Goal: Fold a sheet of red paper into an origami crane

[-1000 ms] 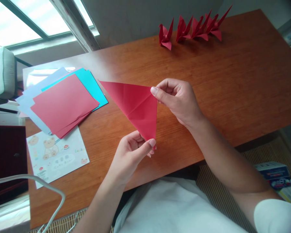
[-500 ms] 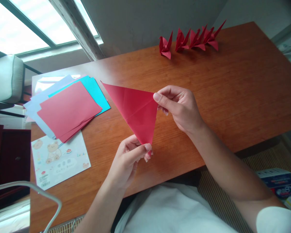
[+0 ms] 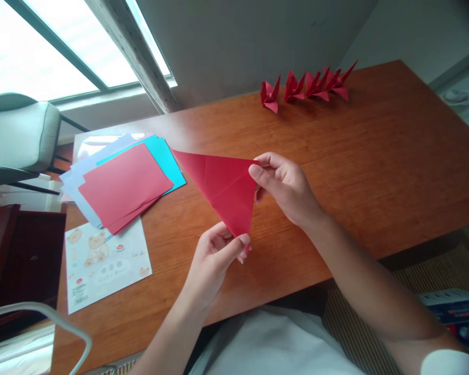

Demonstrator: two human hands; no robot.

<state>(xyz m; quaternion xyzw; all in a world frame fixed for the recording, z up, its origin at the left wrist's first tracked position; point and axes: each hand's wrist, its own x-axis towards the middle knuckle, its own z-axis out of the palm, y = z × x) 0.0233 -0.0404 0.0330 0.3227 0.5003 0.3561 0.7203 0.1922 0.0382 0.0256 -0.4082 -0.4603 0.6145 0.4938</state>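
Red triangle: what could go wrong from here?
1. The red triangle is pinched near two corners, by the left hand and the right hand; its third corner is free and could sag or swing.
2. That free corner appears close to the blue sheet in this view and might brush it; the height gap is unclear.
3. Uneven thumb pressure could add stray creases.

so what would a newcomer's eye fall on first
Probably the folded red paper triangle, pinched by the left hand at its lower corner and the right hand at its upper-right one. Next, the red folded-paper cranes lined up near the far edge of the brown wooden table, and the red, turquoise and pale-blue paper sheets at left.
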